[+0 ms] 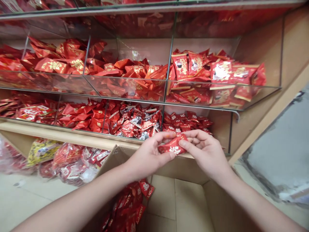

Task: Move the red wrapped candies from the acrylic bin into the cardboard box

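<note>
Between my two hands is a small red candy packet (pixel 173 146) with white printed characters. My left hand (pixel 154 153) pinches its left end, and my right hand (pixel 205 151) pinches the right end with the thumb across the front. Below them stands an open cardboard box (pixel 190 196), where several similar red packets (pixel 125 206) lie in a heap on the left side. Just behind my hands, the lower shelf's right compartment holds small red packets (pixel 184 120) that look alike.
A shelf with glass dividers (pixel 166 93) rises ahead, filled with red and gold packets (pixel 135 75). Clear plastic bags (pixel 72 162) of packets and a yellow bag (pixel 44 151) sit under it at left. A wooden side panel (pixel 295 48) bounds the right.
</note>
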Action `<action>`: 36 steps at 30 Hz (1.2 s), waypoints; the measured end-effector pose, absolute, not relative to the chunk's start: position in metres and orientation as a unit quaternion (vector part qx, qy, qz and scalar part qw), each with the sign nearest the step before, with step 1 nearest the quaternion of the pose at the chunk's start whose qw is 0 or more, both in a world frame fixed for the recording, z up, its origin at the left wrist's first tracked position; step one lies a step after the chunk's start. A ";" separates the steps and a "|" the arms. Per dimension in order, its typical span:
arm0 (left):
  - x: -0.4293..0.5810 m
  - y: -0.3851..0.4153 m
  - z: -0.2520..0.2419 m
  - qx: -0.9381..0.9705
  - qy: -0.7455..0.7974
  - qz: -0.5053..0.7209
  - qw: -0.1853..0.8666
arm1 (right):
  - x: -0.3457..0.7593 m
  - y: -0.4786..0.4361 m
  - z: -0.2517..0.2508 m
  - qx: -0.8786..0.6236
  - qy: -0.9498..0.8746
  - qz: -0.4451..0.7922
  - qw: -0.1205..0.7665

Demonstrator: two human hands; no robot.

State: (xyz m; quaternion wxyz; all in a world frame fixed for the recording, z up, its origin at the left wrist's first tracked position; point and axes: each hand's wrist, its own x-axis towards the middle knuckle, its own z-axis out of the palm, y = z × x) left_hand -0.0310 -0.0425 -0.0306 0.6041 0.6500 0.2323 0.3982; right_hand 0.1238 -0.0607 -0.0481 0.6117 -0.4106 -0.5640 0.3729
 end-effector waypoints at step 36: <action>-0.037 -0.016 -0.047 0.629 0.369 0.351 0.587 | 0.143 -0.056 -0.031 -0.381 -0.783 -0.379 0.314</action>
